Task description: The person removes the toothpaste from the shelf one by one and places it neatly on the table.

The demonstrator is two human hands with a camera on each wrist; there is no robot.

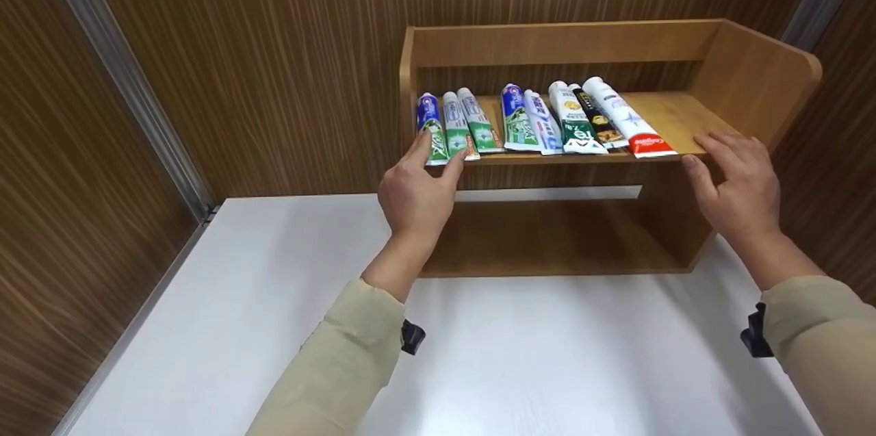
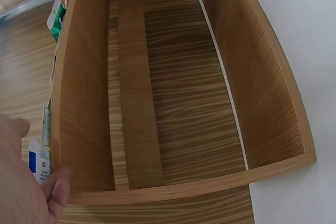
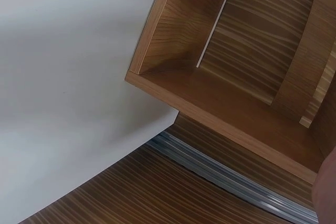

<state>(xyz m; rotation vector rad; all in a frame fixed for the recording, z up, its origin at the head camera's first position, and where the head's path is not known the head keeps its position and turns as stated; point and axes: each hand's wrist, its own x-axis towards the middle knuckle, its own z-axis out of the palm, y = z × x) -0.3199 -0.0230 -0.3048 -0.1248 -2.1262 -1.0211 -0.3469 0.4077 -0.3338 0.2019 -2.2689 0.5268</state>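
- Lying at the left end of the upper board of the shelf unit [image 1: 753,80], just inside its left side, a blue-and-green tube [image 1: 429,116] has its cap toward the unit's back and its flat end at the front edge.
- The left hand [image 1: 416,193] is at the unit's front edge by that flat end, fingers extended and thumb spread apart from them; the fingers touch the tube, and the thumb is at the lower end of the next one.
- Beside it on the board lie two white-and-green tubes [image 1: 454,118], close together.
- After a gap, toward the unit's middle, come a second blue-and-green tube [image 1: 517,114], a white-and-blue tube [image 1: 542,121], a white tube with a green end [image 1: 572,111], a black tube [image 1: 599,114] and a white tube with a red end [image 1: 626,114], all slanting toward the unit's front.
- The right hand [image 1: 742,179] rests on the unit's front edge near its right side, fingers laid on the board, thumb at the edge, well apart from the left hand.
- Below, the unit's lower compartment is open at the front.
- Under and in front of the unit spreads a white counter [image 1: 287,299].
- Behind the unit stands a striped wood-grain wall [image 1: 274,32].
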